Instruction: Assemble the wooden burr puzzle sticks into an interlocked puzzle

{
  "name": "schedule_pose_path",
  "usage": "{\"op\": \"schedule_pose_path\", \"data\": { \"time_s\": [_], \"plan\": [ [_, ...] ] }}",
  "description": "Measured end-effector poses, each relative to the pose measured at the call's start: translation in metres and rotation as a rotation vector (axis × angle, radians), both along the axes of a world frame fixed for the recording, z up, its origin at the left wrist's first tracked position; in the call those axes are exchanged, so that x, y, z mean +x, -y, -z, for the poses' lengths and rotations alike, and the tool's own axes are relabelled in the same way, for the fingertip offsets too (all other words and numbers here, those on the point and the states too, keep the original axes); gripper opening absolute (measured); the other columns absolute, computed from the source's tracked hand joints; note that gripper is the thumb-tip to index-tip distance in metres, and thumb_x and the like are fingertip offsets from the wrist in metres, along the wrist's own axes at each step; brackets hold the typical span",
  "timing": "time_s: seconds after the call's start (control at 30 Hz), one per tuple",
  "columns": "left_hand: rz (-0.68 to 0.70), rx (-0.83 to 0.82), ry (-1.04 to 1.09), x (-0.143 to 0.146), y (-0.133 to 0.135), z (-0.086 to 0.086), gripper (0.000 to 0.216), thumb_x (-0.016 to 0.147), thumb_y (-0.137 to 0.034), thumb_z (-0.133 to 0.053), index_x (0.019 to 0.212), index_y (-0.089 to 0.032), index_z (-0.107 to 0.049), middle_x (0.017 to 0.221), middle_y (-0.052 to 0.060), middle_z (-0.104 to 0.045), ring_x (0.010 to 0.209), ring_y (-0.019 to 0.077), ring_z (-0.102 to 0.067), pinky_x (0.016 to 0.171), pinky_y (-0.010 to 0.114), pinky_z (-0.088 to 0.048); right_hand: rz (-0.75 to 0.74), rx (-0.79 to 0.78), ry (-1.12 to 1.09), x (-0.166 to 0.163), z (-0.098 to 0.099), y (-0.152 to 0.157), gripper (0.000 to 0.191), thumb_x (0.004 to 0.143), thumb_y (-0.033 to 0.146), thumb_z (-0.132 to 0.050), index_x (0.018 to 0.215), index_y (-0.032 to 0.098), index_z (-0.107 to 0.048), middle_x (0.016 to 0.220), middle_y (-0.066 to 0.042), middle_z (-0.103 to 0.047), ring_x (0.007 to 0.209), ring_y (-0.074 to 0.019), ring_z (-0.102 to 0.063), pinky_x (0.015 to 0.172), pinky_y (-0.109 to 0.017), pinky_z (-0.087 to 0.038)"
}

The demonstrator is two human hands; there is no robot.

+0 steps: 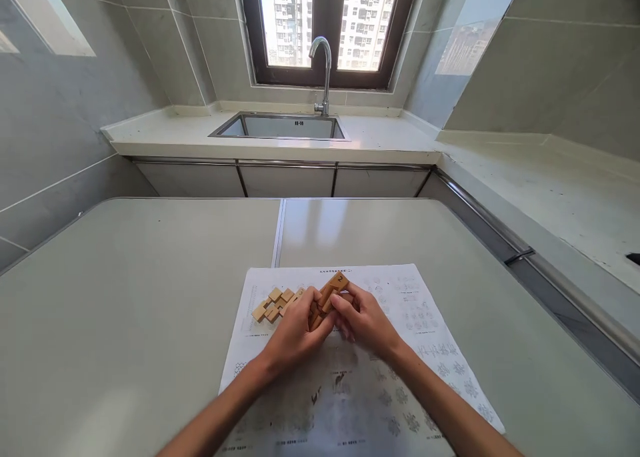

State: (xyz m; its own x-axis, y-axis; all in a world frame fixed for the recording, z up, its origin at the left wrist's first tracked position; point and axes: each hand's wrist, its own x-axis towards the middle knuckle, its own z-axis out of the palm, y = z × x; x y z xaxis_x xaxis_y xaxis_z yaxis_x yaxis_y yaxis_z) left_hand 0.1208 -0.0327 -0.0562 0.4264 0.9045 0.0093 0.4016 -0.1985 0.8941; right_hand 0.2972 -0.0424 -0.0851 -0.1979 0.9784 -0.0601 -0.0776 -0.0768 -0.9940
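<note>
Several notched wooden burr puzzle pieces (pixel 336 284) are held together between my two hands, above a printed sheet (pixel 400 350). One of them carries a dark "2" near its upper end. My left hand (pixel 300 327) is closed round their left and lower side. From the right, my right hand (pixel 369 320) grips the same pieces with its thumb pressed on them. Fingers hide much of how the pieces fit together. Just left of my left hand, more notched wooden pieces (pixel 274 305) lie grouped on the sheet; my hand partly covers them.
The sheet, printed with small diagrams, rests on a pale table (pixel 150 310) with a seam. Beyond it are a white counter (pixel 390 133), a sink (pixel 280 117), a curved faucet (pixel 327 77) and a window. Another counter (pixel 565 190) runs along the right.
</note>
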Motion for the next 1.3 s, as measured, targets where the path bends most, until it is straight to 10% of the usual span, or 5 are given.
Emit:
{"op": "schedule_pose_path", "data": {
  "time_s": [0.8,1.3],
  "plan": [
    [0.093,-0.529,0.431,-0.009,0.006,0.001,0.044,0.102,-0.065,-0.047,0.086,-0.024,-0.046,0.057,-0.006,-0.056,0.048,0.0137,-0.050,0.051,0.026,-0.041,0.177,-0.134,-0.225,0.007,-0.004,-0.002,0.037,0.091,0.044,-0.069,0.119,0.021,-0.062,0.057,0.008,-0.053,0.045,-0.0086,-0.035,0.045,-0.022,-0.030],
    [0.094,-0.394,0.293,-0.011,0.007,0.000,0.051,0.098,-0.069,-0.053,0.087,-0.019,-0.056,0.079,0.000,-0.061,0.070,0.0152,-0.056,0.062,0.026,-0.043,-0.139,-0.052,-0.101,0.014,-0.011,0.003,0.035,0.093,0.054,-0.072,0.094,0.019,-0.065,0.066,0.000,-0.067,0.044,-0.0090,-0.046,0.043,-0.022,-0.038]
  ]
}}
